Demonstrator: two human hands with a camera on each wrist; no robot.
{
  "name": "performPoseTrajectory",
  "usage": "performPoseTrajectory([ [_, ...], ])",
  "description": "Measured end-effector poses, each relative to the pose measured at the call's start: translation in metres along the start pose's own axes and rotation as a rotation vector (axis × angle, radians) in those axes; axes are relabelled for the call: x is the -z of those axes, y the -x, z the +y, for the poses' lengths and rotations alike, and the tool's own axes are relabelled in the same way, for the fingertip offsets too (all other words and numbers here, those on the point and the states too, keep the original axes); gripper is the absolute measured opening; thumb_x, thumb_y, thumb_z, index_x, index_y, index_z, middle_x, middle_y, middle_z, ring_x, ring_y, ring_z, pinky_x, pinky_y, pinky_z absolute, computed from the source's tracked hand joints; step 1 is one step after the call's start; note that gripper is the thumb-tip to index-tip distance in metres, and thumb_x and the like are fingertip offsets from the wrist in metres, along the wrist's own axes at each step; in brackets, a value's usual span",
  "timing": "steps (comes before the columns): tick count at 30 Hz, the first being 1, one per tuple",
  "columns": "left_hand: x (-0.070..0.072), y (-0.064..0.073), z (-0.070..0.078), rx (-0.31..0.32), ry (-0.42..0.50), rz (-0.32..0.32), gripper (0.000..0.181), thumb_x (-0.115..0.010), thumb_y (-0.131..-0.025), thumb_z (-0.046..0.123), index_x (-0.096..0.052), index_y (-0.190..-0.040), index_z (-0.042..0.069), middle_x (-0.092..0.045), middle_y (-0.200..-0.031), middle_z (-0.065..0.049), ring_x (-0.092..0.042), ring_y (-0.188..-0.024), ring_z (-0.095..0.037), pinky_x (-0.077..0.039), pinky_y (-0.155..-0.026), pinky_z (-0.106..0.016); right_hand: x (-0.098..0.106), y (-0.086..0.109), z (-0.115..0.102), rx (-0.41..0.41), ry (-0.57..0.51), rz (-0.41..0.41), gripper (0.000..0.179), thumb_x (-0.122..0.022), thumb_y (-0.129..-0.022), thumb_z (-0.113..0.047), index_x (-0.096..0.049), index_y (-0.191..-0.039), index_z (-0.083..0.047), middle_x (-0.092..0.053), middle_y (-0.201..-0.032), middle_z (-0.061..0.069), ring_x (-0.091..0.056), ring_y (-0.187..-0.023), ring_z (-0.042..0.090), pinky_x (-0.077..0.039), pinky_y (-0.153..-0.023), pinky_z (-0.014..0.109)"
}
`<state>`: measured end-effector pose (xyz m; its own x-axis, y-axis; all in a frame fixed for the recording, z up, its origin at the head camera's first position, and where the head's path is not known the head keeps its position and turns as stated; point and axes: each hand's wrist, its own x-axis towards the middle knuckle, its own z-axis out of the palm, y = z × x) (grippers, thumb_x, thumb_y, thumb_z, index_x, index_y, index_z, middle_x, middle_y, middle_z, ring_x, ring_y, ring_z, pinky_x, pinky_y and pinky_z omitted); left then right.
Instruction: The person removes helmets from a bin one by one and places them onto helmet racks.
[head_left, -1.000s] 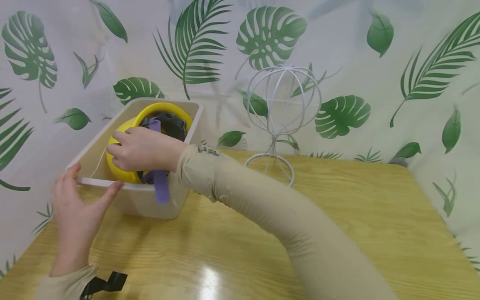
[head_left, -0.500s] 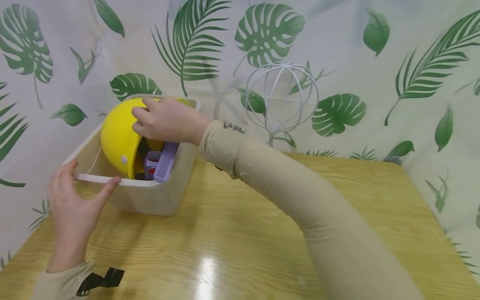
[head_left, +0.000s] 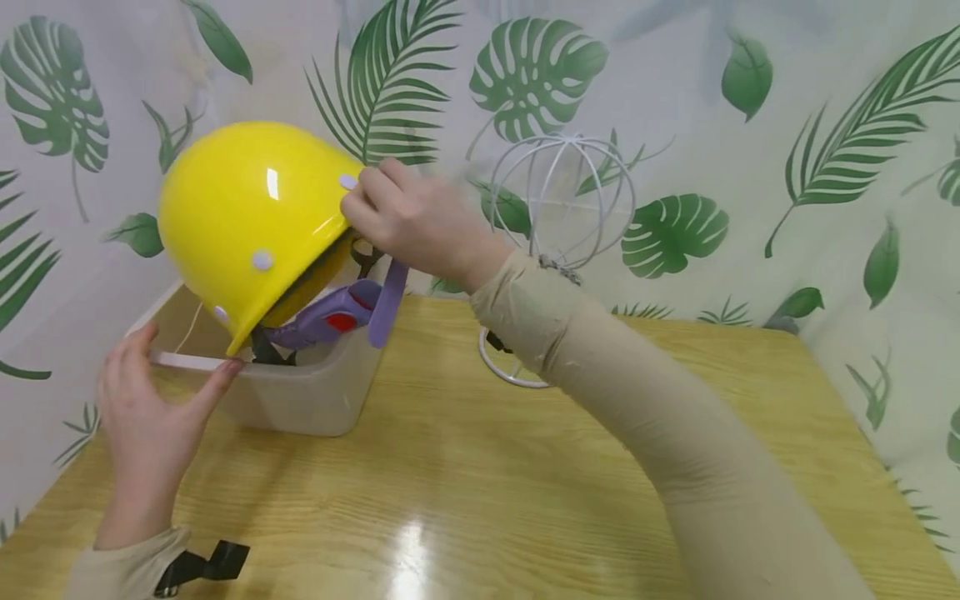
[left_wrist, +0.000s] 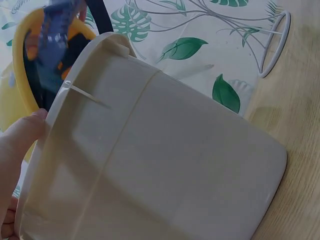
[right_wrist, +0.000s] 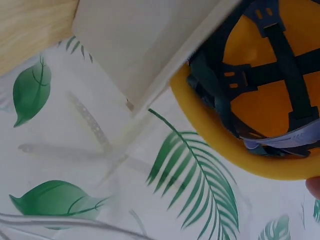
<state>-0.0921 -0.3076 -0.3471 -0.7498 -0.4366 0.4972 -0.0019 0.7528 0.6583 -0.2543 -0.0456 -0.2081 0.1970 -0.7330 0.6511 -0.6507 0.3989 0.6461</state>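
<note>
A yellow hard hat (head_left: 255, 200), tilted with its hollow side toward the right, hangs partly above a white plastic bin (head_left: 300, 392). My right hand (head_left: 420, 221) grips the hat's brim on its right side. A purple strap (head_left: 386, 308) dangles beneath that hand. Inside the hat, the right wrist view shows a dark suspension harness (right_wrist: 285, 65). At the bin's near left corner, my left hand (head_left: 153, 417) holds the rim, its thumb on the front edge. The left wrist view has the thumb (left_wrist: 25, 130) against the rim, close to the hat.
A white wire stand (head_left: 566, 200) with a round cage top stands right of the bin, partly behind my right forearm. The wooden table (head_left: 525, 483) meets a leaf-patterned backdrop (head_left: 675, 108) at the back and sides. A thin white cord (head_left: 191, 325) lies inside the bin.
My right hand has lifted the hard hat up from inside the bin and moved right, turning the dome toward the camera. My left hand has stayed at the bin's corner.
</note>
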Motion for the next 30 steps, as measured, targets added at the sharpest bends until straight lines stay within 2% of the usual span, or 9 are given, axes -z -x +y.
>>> performPoseTrajectory([
  [4,0.001,0.0,-0.001,0.017,-0.008,-0.009,0.092,-0.077,-0.077,0.044,-0.031,-0.147,0.008,-0.034,-0.147,-0.016,-0.026,-0.133,-0.035,-0.017,-0.109,-0.055,0.015,0.005,0.006,-0.057,-0.018,0.154,0.019,-0.047,-0.097,-0.005,-0.055,-0.08,0.001,-0.054,-0.074,0.011,-0.054,-0.064,0.024,-0.046,-0.045,0.026],
  [7,0.002,0.0,-0.003,0.027,-0.009,-0.016,0.092,-0.076,-0.077,0.044,-0.03,-0.148,0.008,-0.033,-0.147,-0.016,-0.026,-0.133,-0.035,-0.016,-0.109,-0.054,0.027,0.009,0.01,-0.086,-0.03,0.216,0.016,-0.053,-0.095,-0.007,-0.055,-0.081,0.002,-0.055,-0.073,0.012,-0.054,-0.063,0.025,-0.047,-0.045,0.026],
  [11,0.003,0.0,-0.004,0.036,-0.017,-0.024,0.092,-0.076,-0.077,0.043,-0.029,-0.148,0.008,-0.033,-0.147,-0.017,-0.026,-0.132,-0.036,-0.017,-0.109,-0.054,0.042,0.017,0.015,-0.159,-0.025,0.268,0.016,-0.06,-0.093,-0.009,-0.057,-0.082,0.003,-0.058,-0.074,0.012,-0.059,-0.067,0.026,-0.052,-0.05,0.029],
  [19,0.004,-0.002,-0.003,0.048,-0.048,-0.037,0.094,-0.076,-0.077,0.045,-0.028,-0.149,0.008,-0.034,-0.146,-0.018,-0.028,-0.13,-0.037,-0.019,-0.107,-0.054,0.066,0.036,0.03,-0.348,-0.047,0.367,0.013,-0.067,-0.089,-0.008,-0.061,-0.085,0.003,-0.058,-0.076,0.013,-0.056,-0.064,0.029,-0.055,-0.058,0.037],
  [26,0.004,-0.002,-0.003,0.055,-0.052,-0.044,0.093,-0.076,-0.077,0.045,-0.028,-0.149,0.008,-0.035,-0.144,-0.019,-0.028,-0.129,-0.038,-0.021,-0.105,-0.057,0.074,0.046,0.052,-0.446,-0.058,0.432,0.014,-0.068,-0.088,-0.007,-0.063,-0.091,0.006,-0.058,-0.079,0.018,-0.055,-0.069,0.032,-0.055,-0.066,0.04],
  [30,0.004,-0.002,-0.004,0.049,-0.059,-0.038,0.093,-0.076,-0.077,0.045,-0.029,-0.148,0.008,-0.037,-0.142,-0.02,-0.031,-0.127,-0.038,-0.024,-0.103,-0.058,0.075,0.056,0.061,-0.534,-0.053,0.489,0.013,-0.067,-0.086,-0.004,-0.063,-0.09,0.008,-0.06,-0.081,0.021,-0.056,-0.071,0.035,-0.055,-0.073,0.041],
])
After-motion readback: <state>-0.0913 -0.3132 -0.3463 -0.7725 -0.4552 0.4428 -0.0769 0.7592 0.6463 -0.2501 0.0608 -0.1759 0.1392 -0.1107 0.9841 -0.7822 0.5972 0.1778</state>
